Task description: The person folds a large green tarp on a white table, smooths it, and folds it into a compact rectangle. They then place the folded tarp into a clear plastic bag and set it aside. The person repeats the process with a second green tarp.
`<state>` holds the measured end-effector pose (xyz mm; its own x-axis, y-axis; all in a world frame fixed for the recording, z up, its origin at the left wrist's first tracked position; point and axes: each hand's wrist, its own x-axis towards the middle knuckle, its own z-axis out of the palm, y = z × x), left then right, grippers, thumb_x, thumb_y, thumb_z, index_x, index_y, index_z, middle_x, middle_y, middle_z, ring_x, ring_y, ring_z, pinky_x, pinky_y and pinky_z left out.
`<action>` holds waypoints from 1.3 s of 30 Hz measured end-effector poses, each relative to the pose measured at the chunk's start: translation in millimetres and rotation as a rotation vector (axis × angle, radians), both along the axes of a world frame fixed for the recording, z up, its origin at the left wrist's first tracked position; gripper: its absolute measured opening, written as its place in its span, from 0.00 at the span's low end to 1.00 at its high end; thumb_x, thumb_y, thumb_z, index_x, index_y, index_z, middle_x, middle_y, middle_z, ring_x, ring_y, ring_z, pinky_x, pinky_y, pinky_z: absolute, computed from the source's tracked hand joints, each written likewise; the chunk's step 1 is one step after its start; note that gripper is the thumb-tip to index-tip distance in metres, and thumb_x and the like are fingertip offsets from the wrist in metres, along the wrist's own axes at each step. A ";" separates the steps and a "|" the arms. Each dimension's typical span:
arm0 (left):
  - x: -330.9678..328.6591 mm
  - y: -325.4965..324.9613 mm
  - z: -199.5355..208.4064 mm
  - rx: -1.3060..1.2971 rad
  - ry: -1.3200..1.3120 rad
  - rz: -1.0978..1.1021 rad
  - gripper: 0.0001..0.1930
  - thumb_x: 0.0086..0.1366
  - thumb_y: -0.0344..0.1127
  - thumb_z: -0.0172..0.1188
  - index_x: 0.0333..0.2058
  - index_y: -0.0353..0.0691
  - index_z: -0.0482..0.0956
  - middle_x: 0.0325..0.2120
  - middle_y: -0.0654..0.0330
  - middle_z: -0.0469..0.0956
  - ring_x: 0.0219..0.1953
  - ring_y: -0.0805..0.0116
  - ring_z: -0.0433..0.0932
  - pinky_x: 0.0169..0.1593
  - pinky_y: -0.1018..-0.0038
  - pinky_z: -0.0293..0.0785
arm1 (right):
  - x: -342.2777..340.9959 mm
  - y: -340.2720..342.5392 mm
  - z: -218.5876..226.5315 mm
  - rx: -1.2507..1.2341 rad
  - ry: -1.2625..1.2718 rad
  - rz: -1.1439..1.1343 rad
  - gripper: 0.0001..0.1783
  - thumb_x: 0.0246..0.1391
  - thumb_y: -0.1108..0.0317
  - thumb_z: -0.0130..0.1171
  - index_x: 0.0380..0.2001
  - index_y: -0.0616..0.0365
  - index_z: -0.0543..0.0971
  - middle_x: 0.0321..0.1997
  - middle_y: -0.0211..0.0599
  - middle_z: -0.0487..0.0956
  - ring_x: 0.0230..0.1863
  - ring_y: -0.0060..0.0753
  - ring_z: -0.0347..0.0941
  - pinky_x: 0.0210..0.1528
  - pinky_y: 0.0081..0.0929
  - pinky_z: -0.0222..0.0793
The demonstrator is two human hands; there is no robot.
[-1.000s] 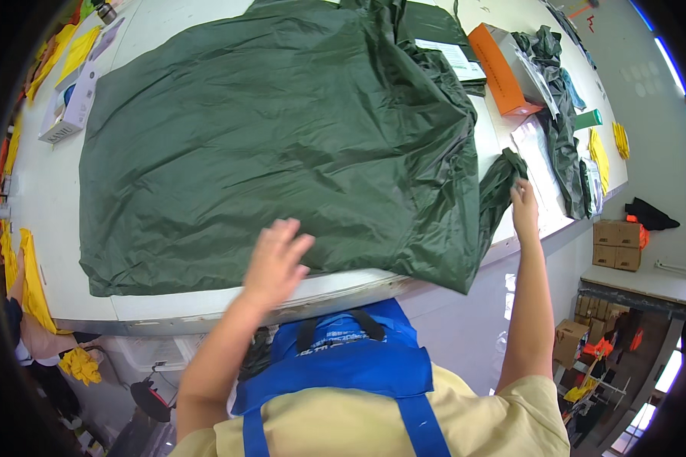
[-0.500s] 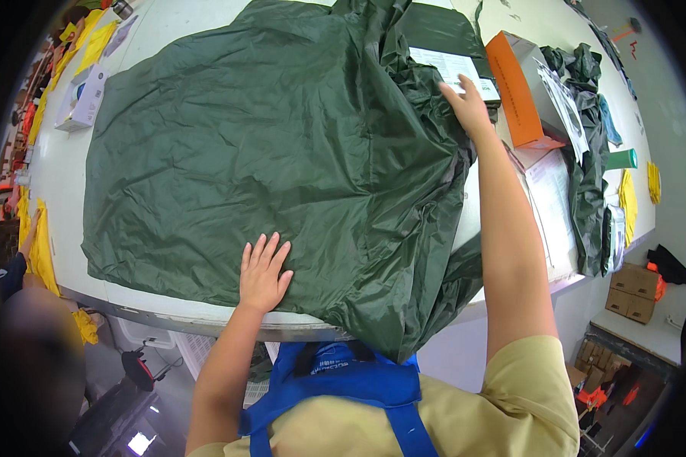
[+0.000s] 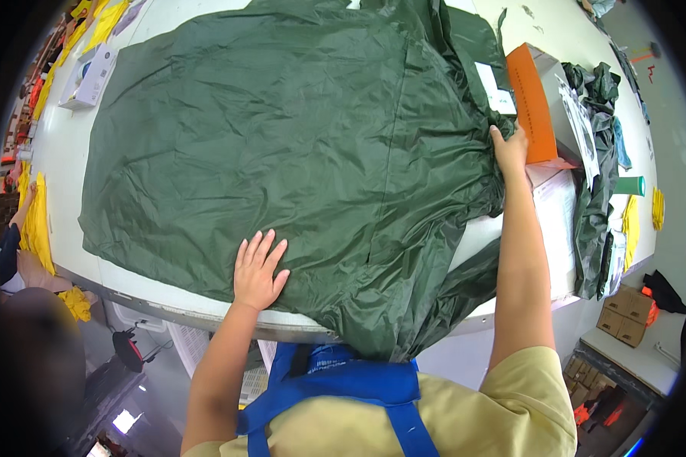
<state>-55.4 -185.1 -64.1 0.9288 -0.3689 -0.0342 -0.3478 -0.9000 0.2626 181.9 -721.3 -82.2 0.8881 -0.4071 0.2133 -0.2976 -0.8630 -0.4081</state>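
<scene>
Fabric (image 3: pixel 267 145) looks light, soft, slippery, best held by the bunched edge (image 3: pixel 486 164) our right hand (image 3: pixel 512 151) grips; our left hand (image 3: pixel 258 279) lies flat, fingers spread.

Dark green fabric (image 3: pixel 282 137), orange-sided box (image 3: pixel 533 107), white table (image 3: pixel 57 198)

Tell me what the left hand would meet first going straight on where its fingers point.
The left hand would likely meet just more of the wrinkled green fabric it seems to rest on; no separate object shows in line, though fold height is unclear.
</scene>
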 end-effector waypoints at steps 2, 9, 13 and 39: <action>2.7 1.1 -1.4 0.011 -0.028 0.003 0.30 0.58 0.47 0.58 0.60 0.52 0.68 0.65 0.58 0.59 0.66 0.54 0.57 0.68 0.54 0.48 | -32.0 8.7 22.4 -0.102 -0.012 0.003 0.43 0.49 0.55 0.65 0.61 0.69 0.61 0.61 0.60 0.66 0.64 0.58 0.58 0.66 0.44 0.52; -6.7 6.4 -4.3 -0.008 -0.053 0.015 0.31 0.58 0.46 0.60 0.61 0.53 0.67 0.65 0.59 0.59 0.66 0.55 0.56 0.68 0.53 0.49 | -245.6 72.4 149.2 0.405 0.752 0.755 0.61 0.23 0.56 0.79 0.66 0.51 0.60 0.67 0.42 0.63 0.72 0.47 0.50 0.72 0.46 0.41; -3.1 4.1 -4.5 -0.036 -0.067 -0.012 0.32 0.59 0.45 0.60 0.62 0.50 0.64 0.66 0.58 0.57 0.67 0.53 0.54 0.68 0.52 0.49 | -345.6 122.5 123.7 -0.366 0.793 0.661 0.37 0.34 0.63 0.71 0.53 0.53 0.72 0.55 0.38 0.73 0.65 0.50 0.59 0.70 0.58 0.43; -89.0 -55.5 -15.8 -1.104 1.158 -0.314 0.29 0.60 0.32 0.59 0.61 0.43 0.63 0.57 0.55 0.69 0.61 0.60 0.66 0.64 0.65 0.59 | -320.8 299.2 199.9 1.828 0.247 0.025 0.35 0.62 0.42 0.46 0.59 0.62 0.66 0.56 0.50 0.73 0.53 0.46 0.73 0.56 0.41 0.69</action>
<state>-144.4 -240.6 -79.9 0.4845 -0.8449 -0.2267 0.3596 -0.0439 0.9321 -138.9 -422.1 117.7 0.8355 0.0596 -0.5463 -0.4847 0.5484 -0.6814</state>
